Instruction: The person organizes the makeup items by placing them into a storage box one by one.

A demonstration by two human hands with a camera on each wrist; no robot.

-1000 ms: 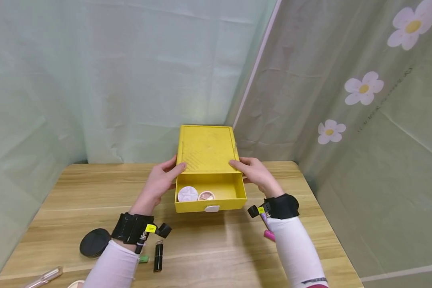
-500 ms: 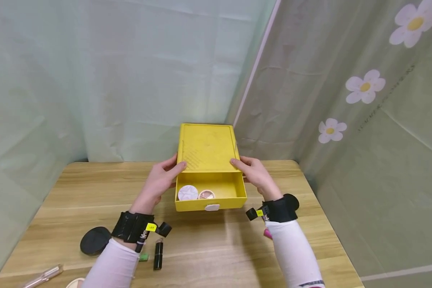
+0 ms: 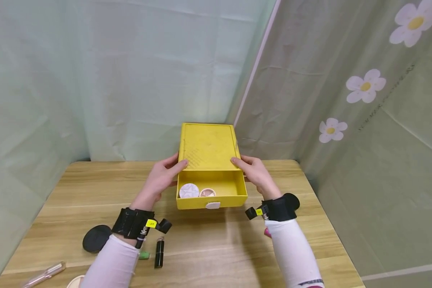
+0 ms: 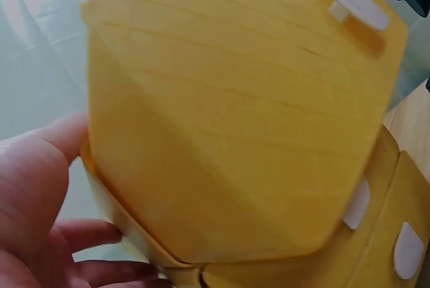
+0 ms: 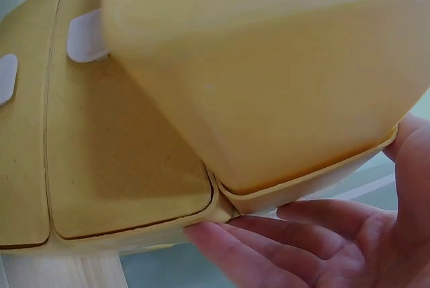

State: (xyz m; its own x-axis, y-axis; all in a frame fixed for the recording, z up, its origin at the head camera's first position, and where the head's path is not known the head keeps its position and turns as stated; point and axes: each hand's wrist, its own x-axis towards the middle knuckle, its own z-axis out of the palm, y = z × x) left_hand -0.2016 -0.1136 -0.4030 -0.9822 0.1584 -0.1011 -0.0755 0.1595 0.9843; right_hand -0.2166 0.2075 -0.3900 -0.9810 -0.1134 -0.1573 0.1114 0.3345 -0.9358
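Note:
A yellow drawer box (image 3: 209, 146) stands at the back of the table, its top drawer (image 3: 234, 202) pulled out. My left hand (image 3: 160, 176) grips the box's left side, thumb on the top edge and fingers along the side wall. On the opposite side my right hand (image 3: 257, 174) holds it the same way. Inside the open drawer lie a round white compact (image 3: 189, 191) with a star pattern and a smaller round palette (image 3: 207, 193). Below, in the right wrist view, are closed drawers (image 5: 134, 147) with white tabs.
On the table (image 3: 201, 256) lie a black round case (image 3: 97, 239), a black lipstick tube (image 3: 159, 253), a green item (image 3: 144, 255) and a clear tube (image 3: 45, 275). A pink item (image 3: 267, 232) shows beside the right sleeve. Curtains (image 3: 158, 80) hang behind the table.

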